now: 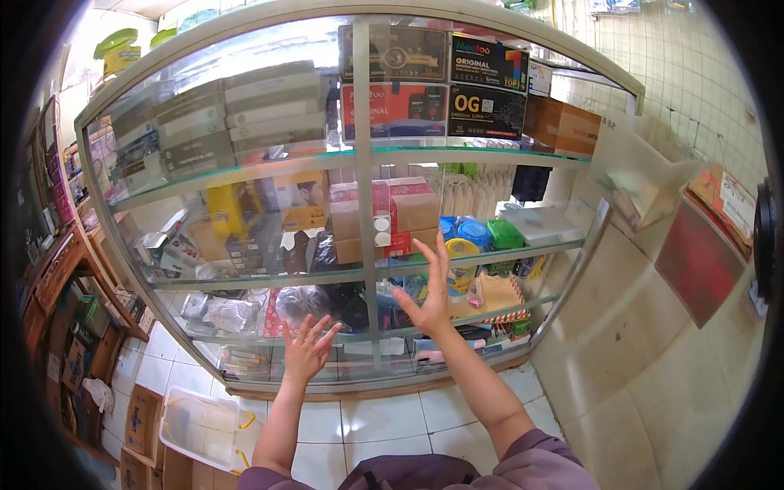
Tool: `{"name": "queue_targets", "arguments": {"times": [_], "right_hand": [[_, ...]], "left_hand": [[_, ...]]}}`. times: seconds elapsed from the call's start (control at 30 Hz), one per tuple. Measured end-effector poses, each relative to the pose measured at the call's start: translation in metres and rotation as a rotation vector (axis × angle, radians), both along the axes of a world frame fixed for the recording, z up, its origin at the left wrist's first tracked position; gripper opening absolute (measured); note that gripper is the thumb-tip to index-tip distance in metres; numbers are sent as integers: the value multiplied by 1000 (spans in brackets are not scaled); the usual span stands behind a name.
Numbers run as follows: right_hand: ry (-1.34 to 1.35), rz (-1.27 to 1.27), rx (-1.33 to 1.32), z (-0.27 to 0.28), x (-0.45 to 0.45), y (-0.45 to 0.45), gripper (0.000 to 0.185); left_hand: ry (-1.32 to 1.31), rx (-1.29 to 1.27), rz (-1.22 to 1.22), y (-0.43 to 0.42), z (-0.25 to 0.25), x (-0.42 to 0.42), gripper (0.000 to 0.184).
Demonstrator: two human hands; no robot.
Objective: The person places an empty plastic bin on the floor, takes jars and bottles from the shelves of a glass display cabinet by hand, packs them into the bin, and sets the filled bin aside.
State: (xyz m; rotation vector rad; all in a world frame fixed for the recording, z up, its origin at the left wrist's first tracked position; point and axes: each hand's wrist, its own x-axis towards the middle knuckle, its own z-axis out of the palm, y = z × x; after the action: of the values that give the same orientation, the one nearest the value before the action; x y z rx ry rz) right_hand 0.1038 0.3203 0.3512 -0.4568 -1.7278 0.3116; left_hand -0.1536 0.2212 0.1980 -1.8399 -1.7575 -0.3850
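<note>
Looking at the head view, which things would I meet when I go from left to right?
Wooden cabinet, clear plastic bin, left hand, right hand, green-lidded tub, red panel.

Toward the right end of the upper shelf, whose front edge shows teal, the OG box is black with yellowish and white lettering, and the carton beside it orange-brown; the middle shelf's parcel is brown, banded with red tape; nearer the cabinet's right edge come a yellow tub, a blue lid, a green lid and a brown envelope with a striped border; floor tiles white, sleeves dusky purple
</note>
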Motion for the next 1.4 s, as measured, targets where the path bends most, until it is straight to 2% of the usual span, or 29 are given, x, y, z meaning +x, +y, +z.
{"name": "queue_targets", "arguments": {"times": [0.43,0.6,0.73,0.8,0.87,0.93,1.0,1.03,1.07,1.13,1.17,1.2,1.27,1.33,1.4], "right_hand": [[-49,140,6,2,-24,-11,73],[-163,226,19,6,-8,-7,70],[-276,331,20,12,7,-5,65],[-297,382,-79,16,13,-5,65],[-301,423,-114,14,22,-18,66],[-318,381,-121,4,23,-34,67],[-310,444,-141,-11,26,-61,67],[-341,448,-161,-18,27,-77,66],[-382,451,-185,-28,29,-93,65],[-333,473,-209,-55,25,-127,62],[-335,476,-283,-71,24,-145,61],[-344,481,-362,-88,24,-164,59],[-336,484,-351,-117,14,-196,58],[-365,478,-432,-150,2,-230,55],[-391,482,-376,-182,-14,-260,54]], "left_hand": [[56,80,16,-16,0,-30,57],[-45,29,54,-28,10,-21,60],[-22,-112,197,-49,32,-5,71],[17,-152,278,-59,40,10,76],[-252,-165,297,-71,36,25,85],[-306,-190,374,-84,19,25,86],[-391,-283,283,-110,6,26,86],[-389,-237,221,-129,1,26,75],[-389,-239,229,-146,-6,29,75],[-597,-470,268,-190,-15,31,59],[-613,-395,215,-215,-31,30,49],[-618,-412,231,-244,-45,35,49],[-670,-383,155,-296,-68,34,49],[-751,-434,209,-351,-84,43,49],[-909,-506,244,-407,-105,49,49]]}}
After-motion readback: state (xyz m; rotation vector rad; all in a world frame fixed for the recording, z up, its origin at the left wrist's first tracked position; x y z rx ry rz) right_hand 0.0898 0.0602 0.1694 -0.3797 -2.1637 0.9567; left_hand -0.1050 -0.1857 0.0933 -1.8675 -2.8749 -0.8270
